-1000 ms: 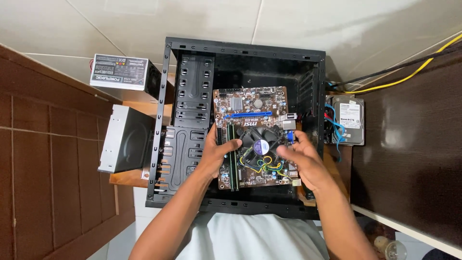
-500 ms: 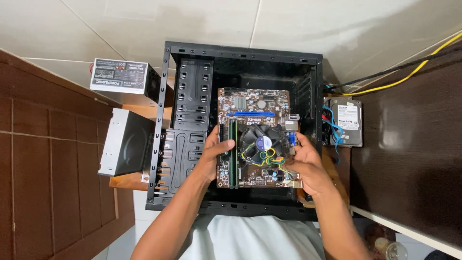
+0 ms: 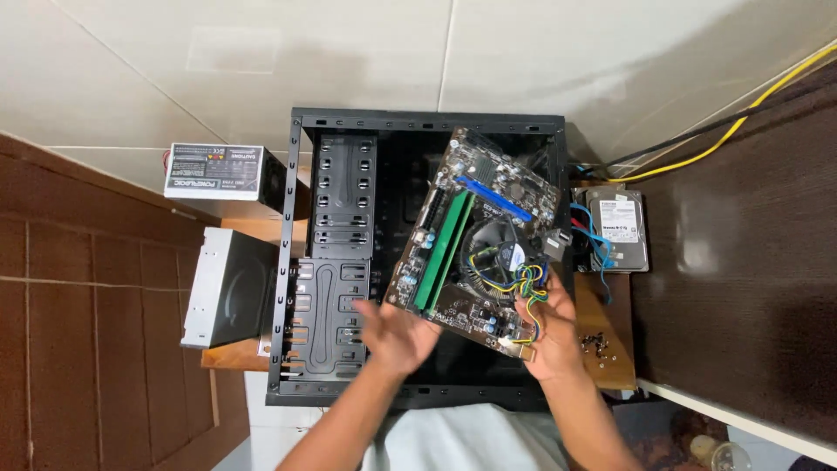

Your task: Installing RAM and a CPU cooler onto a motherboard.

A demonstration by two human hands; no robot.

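A brown motherboard (image 3: 475, 235) with green memory sticks, a blue slot and a black fan cooler is tilted up above the open black computer case (image 3: 340, 262). My right hand (image 3: 545, 336) grips the board's near right corner, by the bundle of coloured fan wires. My left hand (image 3: 397, 331) is off the board, fingers spread, just below its near left corner and over the case's drive bay panel.
A grey power supply (image 3: 218, 172) and a silver optical drive (image 3: 227, 288) lie left of the case. A hard drive (image 3: 621, 228) with blue and red cables and loose screws (image 3: 597, 346) sit on the wooden stand at right. Yellow and black cables (image 3: 741, 122) run up right.
The motherboard has been lifted out of its flat seat in the case and tilted, rotated clockwise. My left hand has let go of it; my right hand still holds it.
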